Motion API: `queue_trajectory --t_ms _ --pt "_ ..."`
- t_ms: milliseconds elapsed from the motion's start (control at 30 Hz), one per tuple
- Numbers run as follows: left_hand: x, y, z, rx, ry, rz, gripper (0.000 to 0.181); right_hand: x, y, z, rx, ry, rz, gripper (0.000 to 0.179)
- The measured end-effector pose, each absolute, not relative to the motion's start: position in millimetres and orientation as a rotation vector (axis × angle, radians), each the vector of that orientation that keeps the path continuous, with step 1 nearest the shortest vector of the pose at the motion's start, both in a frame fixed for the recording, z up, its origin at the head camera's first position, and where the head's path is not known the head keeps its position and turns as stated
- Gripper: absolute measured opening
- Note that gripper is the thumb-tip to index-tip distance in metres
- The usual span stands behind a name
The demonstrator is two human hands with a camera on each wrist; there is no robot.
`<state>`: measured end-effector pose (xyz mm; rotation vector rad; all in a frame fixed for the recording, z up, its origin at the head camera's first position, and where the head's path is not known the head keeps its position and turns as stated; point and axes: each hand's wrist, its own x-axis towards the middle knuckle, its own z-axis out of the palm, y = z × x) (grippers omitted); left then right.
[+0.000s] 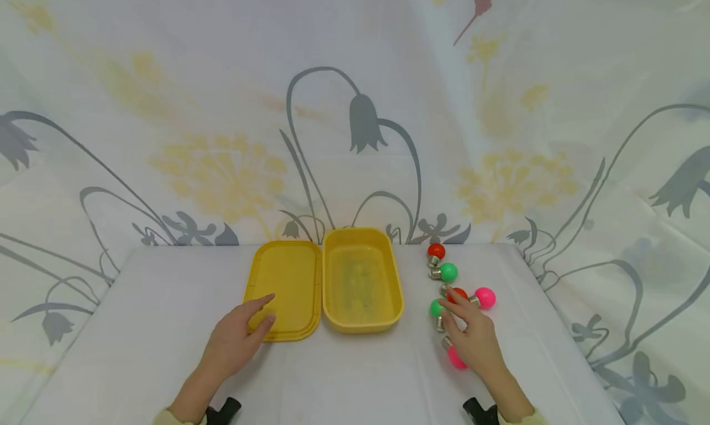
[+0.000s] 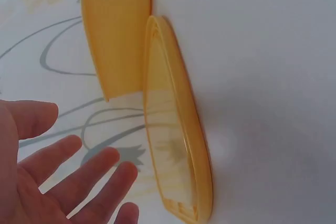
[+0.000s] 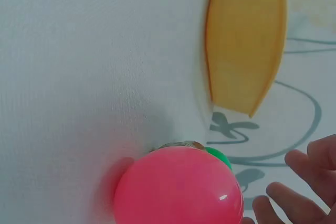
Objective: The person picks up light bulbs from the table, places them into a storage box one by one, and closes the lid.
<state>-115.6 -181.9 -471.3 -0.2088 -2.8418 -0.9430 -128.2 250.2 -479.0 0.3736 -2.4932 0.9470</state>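
My left hand point(image 1: 232, 339) hovers at the near left corner of a flat yellow lid point(image 1: 289, 277), fingers loosely spread and holding nothing. Beside the lid, on its right, stands a yellow plastic box point(image 1: 363, 326) with its top uncovered. Over on the right, my right hand point(image 1: 476, 339) is above a group of small light bulbs, fingers apart and nothing gripped. Its fingertips overlap a red bulb point(image 1: 459, 294) and come close to a green bulb point(image 1: 436, 308). Under the palm lies a pink bulb point(image 3: 178, 187), partly hidden in the head view.
Another pink bulb point(image 1: 485, 297) lies just beyond the right hand. Farther back are a second red bulb point(image 1: 436, 250) and a second green bulb point(image 1: 449, 271). A white cloth point(image 1: 310, 382) covers the table, and a flower-patterned curtain point(image 1: 233, 92) hangs behind it.
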Motion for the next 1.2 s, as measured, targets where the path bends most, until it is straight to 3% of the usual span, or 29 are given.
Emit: queue_trajectory --t_ms 367,1200 --pt "-125.8 -173.0 -473.9 -0.098 -2.809 -1.381 0.04 -121.2 259.7 -479.6 0.117 -2.356 1.207 0.023" --pt "-171.0 -148.1 -475.7 -0.151 -2.743 -1.615 0.04 -94.1 287.3 -488.9 -0.139 -2.619 1.392 0.033"
